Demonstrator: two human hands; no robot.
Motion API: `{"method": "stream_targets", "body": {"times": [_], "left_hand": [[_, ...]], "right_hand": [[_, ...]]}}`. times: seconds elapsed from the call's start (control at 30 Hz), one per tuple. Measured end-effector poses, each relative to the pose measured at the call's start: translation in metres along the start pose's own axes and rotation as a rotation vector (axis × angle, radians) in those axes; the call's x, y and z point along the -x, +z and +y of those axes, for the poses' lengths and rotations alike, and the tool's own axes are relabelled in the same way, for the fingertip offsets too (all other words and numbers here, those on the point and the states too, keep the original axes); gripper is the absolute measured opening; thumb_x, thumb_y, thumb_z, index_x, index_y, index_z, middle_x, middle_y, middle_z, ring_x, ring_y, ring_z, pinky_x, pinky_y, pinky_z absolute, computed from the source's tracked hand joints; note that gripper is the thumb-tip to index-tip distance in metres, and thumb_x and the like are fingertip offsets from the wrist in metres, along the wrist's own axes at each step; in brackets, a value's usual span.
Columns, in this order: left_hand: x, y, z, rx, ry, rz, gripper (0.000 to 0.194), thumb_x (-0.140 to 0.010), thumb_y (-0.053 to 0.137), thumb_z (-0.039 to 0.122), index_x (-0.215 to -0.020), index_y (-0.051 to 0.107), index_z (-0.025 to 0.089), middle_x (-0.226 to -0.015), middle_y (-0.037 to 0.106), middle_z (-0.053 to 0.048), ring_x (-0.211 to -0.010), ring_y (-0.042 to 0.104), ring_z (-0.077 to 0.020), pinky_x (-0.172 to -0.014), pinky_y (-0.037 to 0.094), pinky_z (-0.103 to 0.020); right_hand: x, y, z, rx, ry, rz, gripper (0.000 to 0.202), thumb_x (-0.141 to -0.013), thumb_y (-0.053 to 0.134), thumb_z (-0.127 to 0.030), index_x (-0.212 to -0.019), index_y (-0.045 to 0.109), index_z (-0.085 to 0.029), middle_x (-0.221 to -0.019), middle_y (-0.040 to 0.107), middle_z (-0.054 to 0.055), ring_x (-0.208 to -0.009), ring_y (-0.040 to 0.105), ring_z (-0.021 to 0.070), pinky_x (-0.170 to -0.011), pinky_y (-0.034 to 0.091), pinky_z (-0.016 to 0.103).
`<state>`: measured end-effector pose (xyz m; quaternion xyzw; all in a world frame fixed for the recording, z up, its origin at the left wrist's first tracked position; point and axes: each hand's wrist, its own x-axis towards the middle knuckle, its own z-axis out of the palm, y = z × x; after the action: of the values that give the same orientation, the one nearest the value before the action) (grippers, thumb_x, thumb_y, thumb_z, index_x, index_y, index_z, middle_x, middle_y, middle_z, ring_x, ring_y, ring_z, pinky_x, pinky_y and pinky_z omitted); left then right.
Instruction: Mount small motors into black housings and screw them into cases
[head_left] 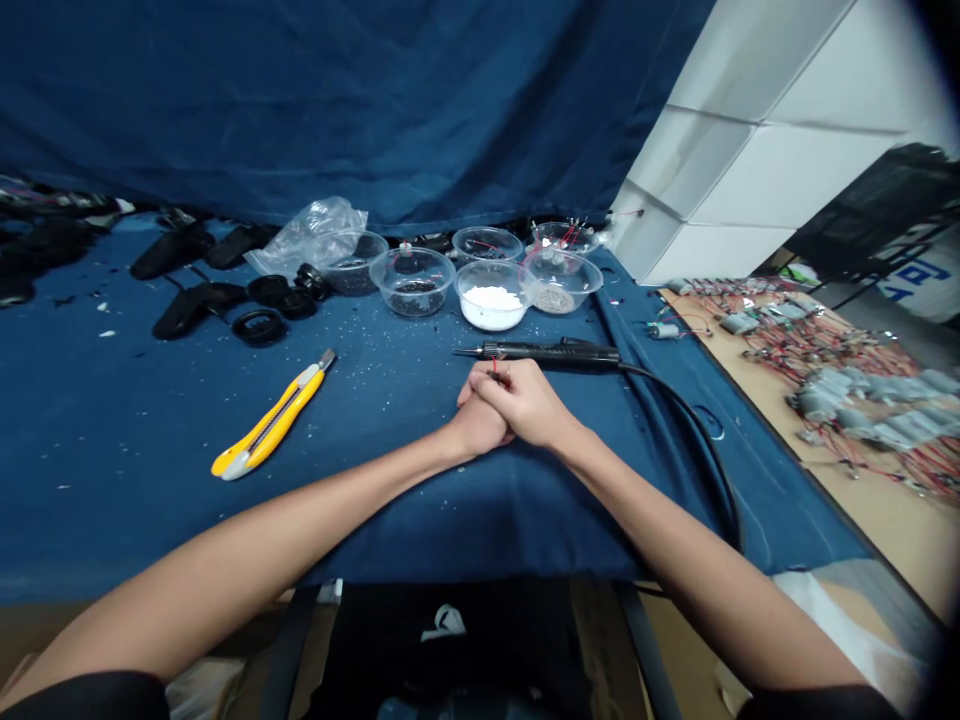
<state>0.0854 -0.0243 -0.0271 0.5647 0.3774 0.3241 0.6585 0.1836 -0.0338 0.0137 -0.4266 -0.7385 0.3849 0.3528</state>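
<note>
Pictured pressing curled right hand [534,398] against left hand [480,425] at the dial's centre, with a thin red strand [495,367], perhaps wire, at their twelve-o'clock edge. Best handled lightly, without tugging, and clear of the black electric screwdriver [574,354] at one o'clock. Hidden within the clasp: strand's lower end; impossible to tell whether pinched by either hand. Too blurred to count: wired parts [874,405] at three o'clock.

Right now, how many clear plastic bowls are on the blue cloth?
6. Leftmost bowl, overlapped by the plastic bag; in front, black-parts bowl, white-filled bowl, grey-parts bowl; behind the last two, rear middle bowl, rear right bowl. More may be hidden.
</note>
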Motion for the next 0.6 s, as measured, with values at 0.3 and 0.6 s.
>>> {"method": "stream_targets", "body": {"times": [0.3, 0.6], "left_hand": [[0.001, -0.005, 0.036, 0.358, -0.391, -0.17, 0.025, -0.071, 0.039, 0.017, -0.052, 0.024, 0.021, -0.046, 0.022, 0.007, -0.033, 0.021, -0.0039, -0.033, 0.023, -0.016], [0.003, -0.002, 0.028, 0.252, -0.261, -0.083, 0.035, -0.084, 0.035, 0.022, -0.05, 0.026, 0.022, -0.042, 0.026, 0.004, -0.034, 0.025, -0.0072, -0.034, 0.025, -0.02]], "right_hand": [[-0.018, 0.0, 0.01, -0.594, 0.482, -0.042, 0.026, -0.082, 0.056, -0.032, -0.073, 0.07, -0.012, -0.072, 0.069, 0.007, -0.057, 0.059, 0.0124, -0.05, 0.047, 0.02], [-0.017, -0.003, 0.004, -0.403, 0.248, 0.003, 0.027, -0.087, 0.052, -0.03, -0.076, 0.07, -0.014, -0.08, 0.071, 0.006, -0.068, 0.065, 0.0149, -0.062, 0.05, 0.023]]}}
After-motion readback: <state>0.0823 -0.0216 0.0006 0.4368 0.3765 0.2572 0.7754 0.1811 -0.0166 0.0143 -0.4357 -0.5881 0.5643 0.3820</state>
